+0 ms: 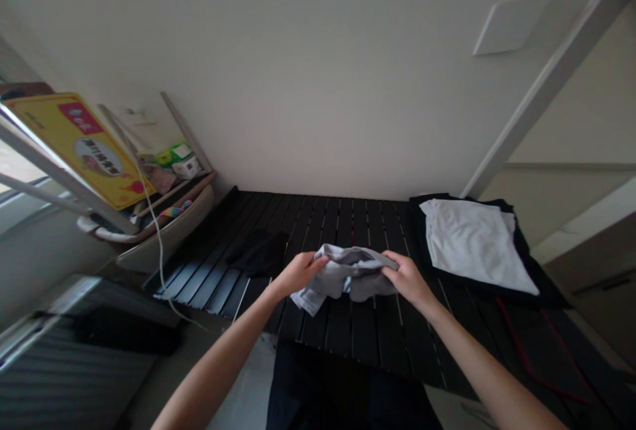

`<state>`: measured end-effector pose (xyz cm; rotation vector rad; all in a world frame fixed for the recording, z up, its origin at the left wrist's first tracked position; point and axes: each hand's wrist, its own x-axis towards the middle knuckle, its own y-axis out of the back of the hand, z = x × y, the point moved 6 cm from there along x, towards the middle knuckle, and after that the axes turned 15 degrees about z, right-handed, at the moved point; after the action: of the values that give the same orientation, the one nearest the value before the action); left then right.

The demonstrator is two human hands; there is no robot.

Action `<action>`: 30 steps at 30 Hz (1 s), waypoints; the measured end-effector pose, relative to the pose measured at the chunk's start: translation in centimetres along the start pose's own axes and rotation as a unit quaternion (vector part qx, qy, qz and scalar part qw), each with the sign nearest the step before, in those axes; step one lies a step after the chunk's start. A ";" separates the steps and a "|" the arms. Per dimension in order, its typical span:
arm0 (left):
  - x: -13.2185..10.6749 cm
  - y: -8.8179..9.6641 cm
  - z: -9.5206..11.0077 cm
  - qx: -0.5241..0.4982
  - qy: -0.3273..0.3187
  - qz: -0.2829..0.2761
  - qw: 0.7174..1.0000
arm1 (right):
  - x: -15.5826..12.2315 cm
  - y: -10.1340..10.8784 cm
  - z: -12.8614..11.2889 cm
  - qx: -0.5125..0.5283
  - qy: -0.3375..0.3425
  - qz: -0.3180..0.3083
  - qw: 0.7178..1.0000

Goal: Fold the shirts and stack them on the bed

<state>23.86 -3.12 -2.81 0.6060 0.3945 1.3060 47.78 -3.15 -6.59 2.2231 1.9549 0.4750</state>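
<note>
Crumpled pale-grey cloth garment (342, 277) | bare left hand (298, 274): closed on fabric | bare right hand (406, 279): closed on fabric | over black slatted surface (348, 344)

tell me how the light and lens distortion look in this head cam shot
Head view: dim, soft light, the black slatted surface dark; the wide lens stretches the arms and skews the yellow sign at the edge; the left hand, right hand and grey garment look fairly sharp.
</note>
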 end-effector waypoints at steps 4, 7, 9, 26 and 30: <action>-3.1 -2.9 2.2 -0.088 -0.040 -0.251 0.963 | -1.6 -1.6 -2.7 0.018 -0.026 -0.269 0.963; -3.9 -2.4 4.3 -0.136 -0.061 -0.329 0.933 | -2.2 -1.4 -4.2 0.050 -0.068 -0.407 0.909; -2.7 -1.0 4.4 -0.123 -0.050 -0.309 0.942 | -0.9 -0.6 -3.9 0.066 -0.091 -0.399 0.910; 7.2 4.2 -3.8 0.443 0.006 0.252 0.860 | 11.4 4.3 3.4 -0.321 0.085 0.124 0.935; 8.5 0.8 -2.6 0.429 -0.022 0.307 0.849 | 11.1 1.3 2.3 -0.362 0.139 0.218 0.895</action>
<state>23.61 5.72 -3.81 1.6161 0.8026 1.6959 50.87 7.87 -6.81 2.1060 1.0397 1.3796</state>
